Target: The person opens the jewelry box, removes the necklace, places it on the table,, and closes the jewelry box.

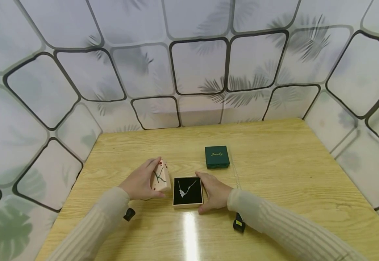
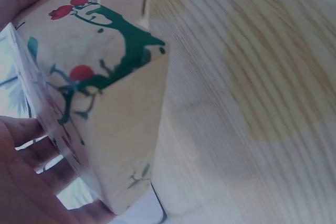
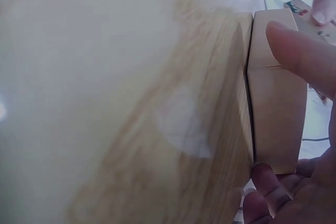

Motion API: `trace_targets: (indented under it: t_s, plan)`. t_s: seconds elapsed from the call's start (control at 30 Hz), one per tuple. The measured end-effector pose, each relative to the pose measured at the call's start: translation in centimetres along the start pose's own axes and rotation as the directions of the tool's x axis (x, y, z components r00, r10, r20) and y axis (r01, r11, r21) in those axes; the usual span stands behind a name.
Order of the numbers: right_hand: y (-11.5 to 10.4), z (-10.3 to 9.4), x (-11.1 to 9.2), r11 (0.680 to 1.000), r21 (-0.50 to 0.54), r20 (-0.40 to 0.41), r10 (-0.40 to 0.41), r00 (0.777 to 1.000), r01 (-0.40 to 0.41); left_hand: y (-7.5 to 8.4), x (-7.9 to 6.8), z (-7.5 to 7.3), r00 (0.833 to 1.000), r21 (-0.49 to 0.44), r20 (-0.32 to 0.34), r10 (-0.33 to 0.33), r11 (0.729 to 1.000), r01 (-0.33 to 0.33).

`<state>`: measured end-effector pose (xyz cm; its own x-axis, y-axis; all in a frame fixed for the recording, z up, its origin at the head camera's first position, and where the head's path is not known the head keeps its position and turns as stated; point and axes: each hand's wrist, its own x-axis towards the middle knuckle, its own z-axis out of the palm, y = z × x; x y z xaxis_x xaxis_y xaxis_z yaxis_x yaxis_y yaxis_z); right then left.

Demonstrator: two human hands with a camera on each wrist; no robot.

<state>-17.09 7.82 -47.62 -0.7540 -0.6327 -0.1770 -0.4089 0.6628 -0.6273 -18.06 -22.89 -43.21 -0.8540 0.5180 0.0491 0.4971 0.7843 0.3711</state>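
Note:
A cream box lid (image 1: 161,176) with a painted green branch and red blossoms is tilted on its side. My left hand (image 1: 140,181) grips it between thumb and fingers, left of a small open box base (image 1: 187,206). In the left wrist view the lid (image 2: 123,129) fills the space between thumb and fingers. On the base's black lining lies a silver necklace (image 1: 182,193) with a sparkling pendant. My right hand (image 1: 216,191) holds the base by its right side. In the right wrist view, thumb and fingers span the plain beige wall of the base (image 3: 277,114), which rests on the table.
A dark green box (image 1: 217,157) with gold "Jewelry" lettering stands behind the right hand. A thin chain (image 1: 236,172) lies to its right and runs toward the right sleeve. The wooden table (image 1: 274,156) meets a patterned cloth backdrop (image 1: 199,65) at its back edge.

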Motion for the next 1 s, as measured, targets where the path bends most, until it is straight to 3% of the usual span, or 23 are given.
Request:
trace_targets:
  t_s: [0.33, 0.57, 0.8, 1.0]
  plan:
    - [-0.1, -0.2, -0.1, 1.000, 0.001, -0.022, -0.011, 1.000, 0.011, -2.4, -2.1, -0.1, 0.992, 0.075, 0.036, -0.122, 0.990, 0.119]
    - [-0.2, -0.4, -0.2, 1.000, 0.016, -0.014, -0.005, 1.000, 0.006, -3.9, -3.0, 0.3, 0.967, 0.171, 0.092, -0.235, 0.961, 0.218]
    - [0.0, -0.4, -0.2, 1.000, 0.026, -0.005, 0.013, 1.000, -0.012, -4.3, -3.0, 0.9, 0.953, 0.164, 0.133, -0.271, 0.955, 0.249]
    - [0.3, -0.3, -0.3, 1.000, 0.023, -0.005, 0.016, 1.000, -0.016, -4.3, -2.8, 1.3, 0.953, 0.184, 0.132, -0.274, 0.951, 0.248]
